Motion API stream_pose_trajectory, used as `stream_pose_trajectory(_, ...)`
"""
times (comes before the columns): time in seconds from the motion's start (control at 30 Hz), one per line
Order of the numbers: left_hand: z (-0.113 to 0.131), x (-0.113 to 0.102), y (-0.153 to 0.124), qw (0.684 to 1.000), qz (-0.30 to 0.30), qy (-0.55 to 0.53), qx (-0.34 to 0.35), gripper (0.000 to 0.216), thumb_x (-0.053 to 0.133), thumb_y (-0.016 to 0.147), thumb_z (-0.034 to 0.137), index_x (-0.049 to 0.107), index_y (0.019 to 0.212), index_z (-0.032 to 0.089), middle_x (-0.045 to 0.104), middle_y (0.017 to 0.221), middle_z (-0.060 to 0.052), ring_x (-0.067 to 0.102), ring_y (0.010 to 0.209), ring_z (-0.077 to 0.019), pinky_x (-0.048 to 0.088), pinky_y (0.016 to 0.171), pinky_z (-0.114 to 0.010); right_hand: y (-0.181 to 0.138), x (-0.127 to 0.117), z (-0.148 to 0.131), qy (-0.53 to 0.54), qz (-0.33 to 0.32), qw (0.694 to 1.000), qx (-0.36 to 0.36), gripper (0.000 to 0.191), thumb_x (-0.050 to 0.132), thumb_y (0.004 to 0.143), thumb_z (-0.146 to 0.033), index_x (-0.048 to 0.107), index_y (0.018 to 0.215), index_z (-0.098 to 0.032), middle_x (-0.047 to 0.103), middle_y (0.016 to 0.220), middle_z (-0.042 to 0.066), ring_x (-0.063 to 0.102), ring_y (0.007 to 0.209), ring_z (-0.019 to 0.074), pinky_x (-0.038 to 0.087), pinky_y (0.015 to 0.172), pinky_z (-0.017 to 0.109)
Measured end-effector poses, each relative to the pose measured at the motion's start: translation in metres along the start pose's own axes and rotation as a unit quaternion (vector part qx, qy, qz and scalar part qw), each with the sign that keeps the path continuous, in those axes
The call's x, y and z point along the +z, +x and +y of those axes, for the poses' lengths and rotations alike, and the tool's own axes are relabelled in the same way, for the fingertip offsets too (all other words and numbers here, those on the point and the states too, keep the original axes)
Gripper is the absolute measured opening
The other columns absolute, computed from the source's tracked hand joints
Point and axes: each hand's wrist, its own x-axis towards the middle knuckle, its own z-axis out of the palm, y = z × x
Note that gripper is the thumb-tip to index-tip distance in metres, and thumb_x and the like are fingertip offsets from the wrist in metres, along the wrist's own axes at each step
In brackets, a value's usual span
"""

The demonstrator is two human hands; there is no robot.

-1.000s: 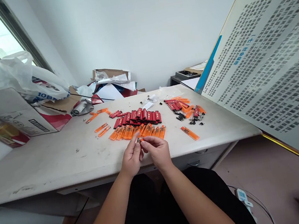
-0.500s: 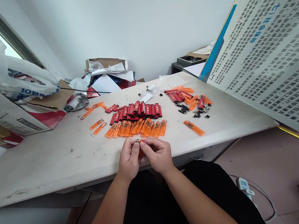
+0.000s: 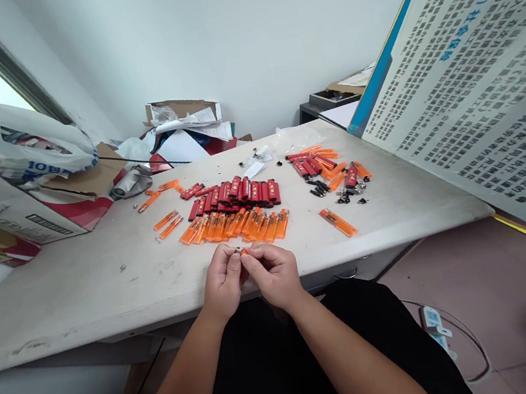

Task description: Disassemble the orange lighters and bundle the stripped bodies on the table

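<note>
Close together at the table's front edge, my left hand and my right hand are both closed around one orange lighter. Only its metal top and a bit of orange show between my thumbs; fingers cover the rest. Just beyond lies a row of orange lighters, side by side. Behind that row is a pile of red lighters with gold lettering. A single orange lighter rests to the right, and a pair of orange lighters to the left.
On the right are a mixed heap of red and orange lighters and small black parts. A carton with a plastic bag stands at the left. A printed board leans over the right side. Papers lie at the back.
The view has shifted slightly. Both hands stay together on the lighter, with thumbs moved a little around its top. The lighters on the table lie as before.
</note>
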Motion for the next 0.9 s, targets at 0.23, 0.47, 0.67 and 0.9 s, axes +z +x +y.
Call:
stream_pose_trajectory(0.23, 0.006, -0.002, 0.003, 0.995, -0.056, -0.069, -0.040, 0.035, 0.064, 0.082, 0.048, 0.044, 0.076, 0.020, 0.041, 0.056, 0.007, 0.034, 0.043, -0.0053, 0.028, 0.039, -0.016, 0.000, 0.001, 0.001, -0.012, 0.004, 0.999, -0.043, 0.023, 0.063, 0.083, -0.031, 0.066, 0.064, -0.019, 0.055, 0.060, 0.001, 0.050, 0.059, 0.0119, 0.044, 0.061, 0.027)
stream_pose_trajectory(0.47, 0.010, -0.010, 0.006, 0.987, -0.044, -0.136, -0.076, 0.035, 0.066, 0.081, 0.047, 0.047, 0.078, 0.018, 0.049, 0.059, 0.005, 0.038, 0.041, -0.0043, 0.023, 0.035, -0.013, 0.002, 0.004, 0.005, 0.087, -0.044, 0.994, 0.048, 0.024, 0.071, 0.075, -0.039, 0.070, 0.091, -0.020, 0.061, 0.066, 0.001, 0.055, 0.059, 0.0115, 0.050, 0.061, 0.027)
stream_pose_trajectory(0.67, 0.015, -0.017, 0.014, 0.974, -0.035, -0.203, -0.094, 0.043, 0.064, 0.077, 0.057, 0.055, 0.072, 0.015, 0.037, 0.039, 0.008, 0.022, 0.029, -0.0025, 0.019, 0.033, -0.016, 0.004, 0.003, 0.005, 0.119, -0.049, 0.984, 0.124, 0.039, 0.067, 0.078, -0.044, 0.062, 0.105, -0.017, 0.051, 0.059, -0.005, 0.045, 0.046, 0.0053, 0.037, 0.046, 0.020)
stream_pose_trajectory(0.9, 0.015, -0.017, 0.017, 0.967, -0.029, -0.234, -0.101, 0.036, 0.059, 0.076, 0.044, 0.046, 0.057, 0.017, 0.033, 0.040, 0.008, 0.020, 0.027, -0.0028, 0.019, 0.032, -0.016, 0.003, 0.005, 0.007, 0.106, -0.052, 0.985, 0.125, 0.040, 0.067, 0.076, -0.048, 0.061, 0.100, -0.017, 0.049, 0.055, -0.006, 0.043, 0.044, 0.0059, 0.035, 0.044, 0.021)
